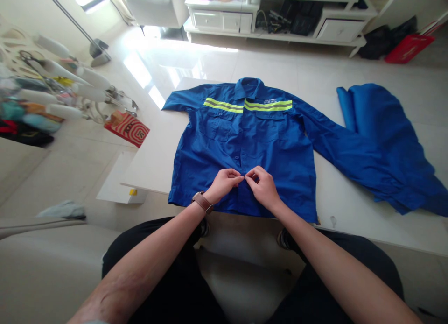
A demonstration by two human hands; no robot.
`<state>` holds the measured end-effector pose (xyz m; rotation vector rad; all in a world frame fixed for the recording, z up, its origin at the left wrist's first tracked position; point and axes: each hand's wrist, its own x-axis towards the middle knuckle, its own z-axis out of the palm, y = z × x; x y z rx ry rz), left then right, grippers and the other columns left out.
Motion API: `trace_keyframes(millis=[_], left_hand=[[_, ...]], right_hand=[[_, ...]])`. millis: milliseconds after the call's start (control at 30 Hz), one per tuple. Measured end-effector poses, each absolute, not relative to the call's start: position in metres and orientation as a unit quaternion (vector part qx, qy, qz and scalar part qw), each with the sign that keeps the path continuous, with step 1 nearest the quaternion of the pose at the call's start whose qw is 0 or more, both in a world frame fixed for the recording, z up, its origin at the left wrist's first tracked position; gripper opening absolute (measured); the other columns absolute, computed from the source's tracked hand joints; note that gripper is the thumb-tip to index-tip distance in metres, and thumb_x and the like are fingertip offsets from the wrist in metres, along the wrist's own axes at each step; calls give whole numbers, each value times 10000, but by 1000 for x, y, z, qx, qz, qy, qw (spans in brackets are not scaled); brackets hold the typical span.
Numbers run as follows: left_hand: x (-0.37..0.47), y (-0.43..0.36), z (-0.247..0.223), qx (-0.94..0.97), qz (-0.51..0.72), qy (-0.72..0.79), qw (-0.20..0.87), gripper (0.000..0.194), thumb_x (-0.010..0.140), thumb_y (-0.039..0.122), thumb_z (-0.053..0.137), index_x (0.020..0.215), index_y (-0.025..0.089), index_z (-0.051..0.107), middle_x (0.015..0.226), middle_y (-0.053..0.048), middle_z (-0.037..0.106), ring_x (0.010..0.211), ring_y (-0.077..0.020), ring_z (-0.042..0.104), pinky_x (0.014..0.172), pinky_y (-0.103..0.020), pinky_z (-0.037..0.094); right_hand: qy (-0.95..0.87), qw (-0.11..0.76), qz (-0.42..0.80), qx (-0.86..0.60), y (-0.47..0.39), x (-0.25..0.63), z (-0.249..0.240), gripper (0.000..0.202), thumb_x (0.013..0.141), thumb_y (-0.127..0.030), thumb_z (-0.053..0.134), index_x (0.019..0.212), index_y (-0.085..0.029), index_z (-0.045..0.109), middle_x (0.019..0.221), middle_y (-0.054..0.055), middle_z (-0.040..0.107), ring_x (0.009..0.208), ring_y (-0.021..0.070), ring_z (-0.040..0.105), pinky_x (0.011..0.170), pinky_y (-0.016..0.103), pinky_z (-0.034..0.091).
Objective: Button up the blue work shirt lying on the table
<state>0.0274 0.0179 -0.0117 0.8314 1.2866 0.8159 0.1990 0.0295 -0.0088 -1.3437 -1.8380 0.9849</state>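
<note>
Left hand (224,185), right hand (263,187) pinching one jacket (259,149); two chest stripes (223,105).

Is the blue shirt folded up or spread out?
Spread out: the blue shirt lies on the white table with its front facing up and one sleeve stretched out sideways.

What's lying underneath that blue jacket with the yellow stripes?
A white table supports the blue jacket and shows on both sides. Whatever else the cloth covers cannot be seen.
</note>
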Motion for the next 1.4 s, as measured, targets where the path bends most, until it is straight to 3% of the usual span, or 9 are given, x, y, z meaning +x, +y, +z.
trace_keyframes(millis=[233, 667, 867, 1200, 1400], left_hand=[[26, 16, -13, 352, 316, 555, 684, 403, 700, 522, 794, 766, 137, 695, 647, 4, 599, 609, -103, 541, 601, -226, 433], [30, 16, -12, 333, 360, 579, 651, 179, 735, 325, 688, 725, 158, 627, 614, 35, 531, 590, -86, 487, 589, -209, 395], [32, 16, -14, 383, 368, 560, 636, 206, 701, 314, 723, 741, 157, 596, 645, 44, 540, 589, -86, 481, 578, -217, 376], [30, 14, -12, 484, 350, 556, 578, 133, 641, 147, 641, 773, 141, 643, 716, 37, 594, 564, -64, 429, 564, -207, 337], [23, 17, -5, 581, 243, 570, 528, 91, 749, 218, 601, 784, 158, 660, 695, 11, 628, 615, -130, 570, 584, -237, 406]], right_hand=[[-722, 322, 365, -492, 27, 199, -7, 127, 898, -211, 562, 781, -220, 611, 828, 18, 611, 757, 170, 598, 726, 296, 452], [-674, 326, 400, -528, 31, 197, -11, 150, 866, -322, 587, 759, -218, 603, 794, 23, 620, 724, 172, 579, 706, 298, 460], [-635, 317, 446, -546, 34, 198, -18, 204, 834, -389, 567, 735, -212, 592, 734, 17, 612, 670, 166, 553, 665, 297, 443], [-651, 327, 436, -528, 33, 198, -14, 164, 861, -351, 565, 823, -210, 640, 806, 20, 649, 706, 160, 566, 681, 280, 446], [-695, 290, 412, -513, 32, 199, -17, 111, 834, -315, 626, 834, -206, 644, 847, 6, 639, 697, 143, 573, 669, 271, 451]])
